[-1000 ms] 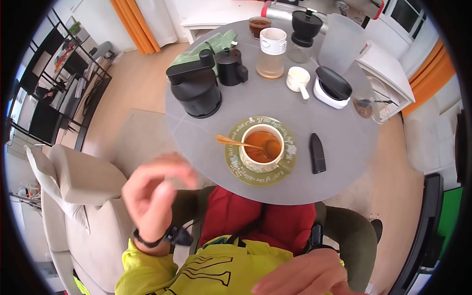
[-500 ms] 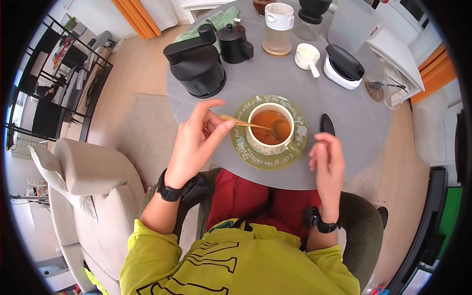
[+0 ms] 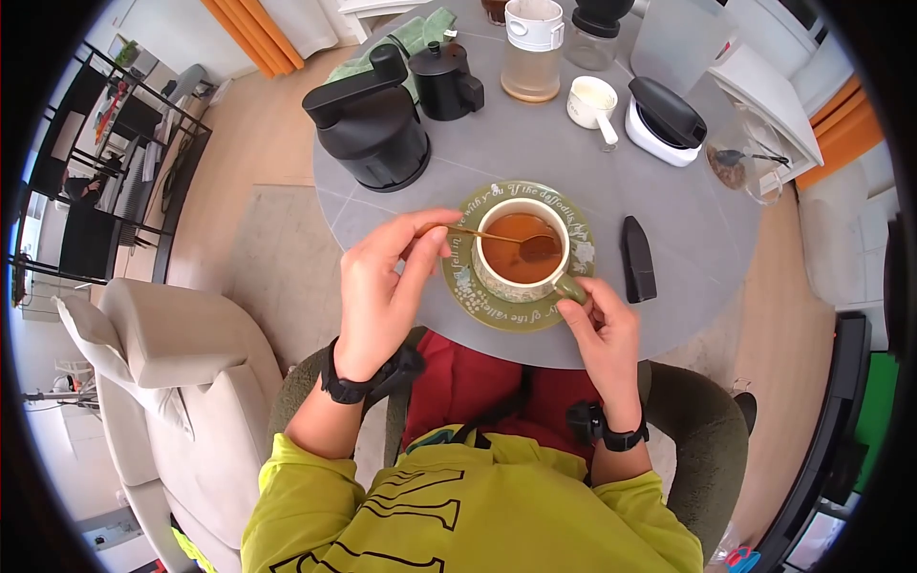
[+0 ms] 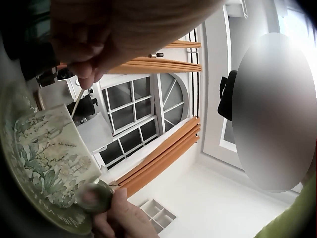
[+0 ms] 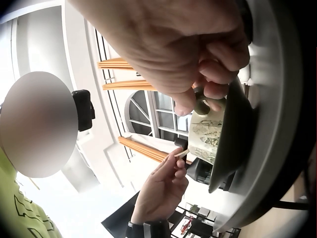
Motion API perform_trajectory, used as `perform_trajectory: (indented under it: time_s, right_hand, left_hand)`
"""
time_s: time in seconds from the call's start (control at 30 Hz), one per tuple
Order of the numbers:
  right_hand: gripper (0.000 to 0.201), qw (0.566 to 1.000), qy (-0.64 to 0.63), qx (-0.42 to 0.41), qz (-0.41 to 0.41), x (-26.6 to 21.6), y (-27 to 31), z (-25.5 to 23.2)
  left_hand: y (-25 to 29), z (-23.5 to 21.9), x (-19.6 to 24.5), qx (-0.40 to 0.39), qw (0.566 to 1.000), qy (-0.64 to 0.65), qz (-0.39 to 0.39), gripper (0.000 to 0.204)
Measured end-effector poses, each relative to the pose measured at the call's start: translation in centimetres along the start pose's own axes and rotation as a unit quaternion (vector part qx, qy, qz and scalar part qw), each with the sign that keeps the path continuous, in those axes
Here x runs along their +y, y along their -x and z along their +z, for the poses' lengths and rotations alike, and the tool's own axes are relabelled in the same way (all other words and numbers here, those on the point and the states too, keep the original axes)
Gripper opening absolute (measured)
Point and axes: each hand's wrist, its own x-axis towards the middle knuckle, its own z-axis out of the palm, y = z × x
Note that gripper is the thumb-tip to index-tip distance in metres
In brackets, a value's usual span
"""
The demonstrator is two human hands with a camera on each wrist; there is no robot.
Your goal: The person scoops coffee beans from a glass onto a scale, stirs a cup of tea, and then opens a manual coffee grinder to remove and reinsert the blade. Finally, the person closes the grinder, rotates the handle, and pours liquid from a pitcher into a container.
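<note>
A cream cup (image 3: 489, 285) with a floral pattern and brown liquid inside stands on a green saucer (image 3: 465, 298) with white lettering. Thumb and fingers of my left hand (image 3: 384, 288) pinch the handle end of a spoon (image 3: 485, 234), whose bowl lies in the liquid. On the other side, my right hand (image 3: 609, 336) grips the cup's green handle (image 3: 571, 287). In the left wrist view, the spoon (image 4: 77, 103) rises over the rim of the cup (image 4: 57, 153). From the right wrist, the fingers show curled at the handle loop (image 5: 202, 106).
Right of the saucer lies a black tapered object (image 3: 638, 260). Farther back are a black lidded appliance (image 3: 373, 143), a black pot (image 3: 444, 84), a white handled cup (image 3: 591, 103), a glass vessel with white collar (image 3: 531, 72) and a black-and-white device (image 3: 661, 143). The round table's edge (image 3: 535, 361) is near.
Both hands have come up to the cup. My left hand has taken hold of the spoon, and my right hand has moved in from the right and taken the cup's handle.
</note>
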Motion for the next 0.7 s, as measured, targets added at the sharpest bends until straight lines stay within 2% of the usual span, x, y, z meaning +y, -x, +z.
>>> perform_trajectory:
  time_s: [0.03,0.1,0.13,0.2,0.33,0.4,0.43,0.5,0.57,0.63,0.7]
  right_hand:
    - [0.020,1.000,-0.001,-0.002,-0.005,0.1,0.0,0.1]
    - [0.019,1.000,-0.004,-0.001,-0.010,0.1,0.0,0.1]
    - [0.019,1.000,-0.003,-0.005,0.001,0.1,-0.1,0.1]
    - [0.019,1.000,-0.006,-0.005,0.014,-0.1,-0.1,0.0]
    - [0.019,1.000,0.012,-0.011,0.014,-0.4,-0.2,0.0]
    - [0.019,1.000,0.015,-0.011,0.011,-0.3,-0.2,0.0]
    - [0.018,1.000,0.013,-0.009,0.010,-0.2,-0.2,0.1]
    - [0.018,1.000,0.008,-0.006,0.009,0.0,-0.2,0.1]
    - [0.018,1.000,0.014,0.002,-0.025,0.3,-0.3,0.2]
    - [0.018,1.000,0.010,0.002,-0.024,0.2,-0.3,0.2]
    - [0.018,1.000,0.005,0.005,-0.021,0.0,-0.3,0.1]
  left_hand:
    - [0.1,-0.1,0.1,-0.002,1.000,-0.002,0.000,0.016]
    - [0.1,-0.5,0.1,0.006,0.993,-0.075,0.093,0.015]
    - [0.2,-0.6,0.1,0.004,0.993,-0.076,0.095,0.015]
    - [0.4,-0.7,-0.1,-0.005,0.982,-0.112,0.151,0.016]
    - [0.8,-0.9,0.2,-0.009,0.975,-0.130,0.181,0.016]
    - [1.0,-1.1,0.4,-0.029,0.991,-0.085,0.098,0.015]
    - [0.9,-1.2,0.4,-0.029,0.991,-0.087,0.099,0.015]
    - [0.8,-1.5,0.0,-0.048,0.998,-0.017,0.037,0.015]
    - [0.4,-1.2,-0.4,-0.047,0.998,-0.006,0.028,0.015]
    - [-0.1,-0.7,-0.5,-0.053,0.998,-0.001,0.022,0.015]
    - [-0.5,0.2,-0.2,-0.048,0.992,0.110,-0.038,0.017]
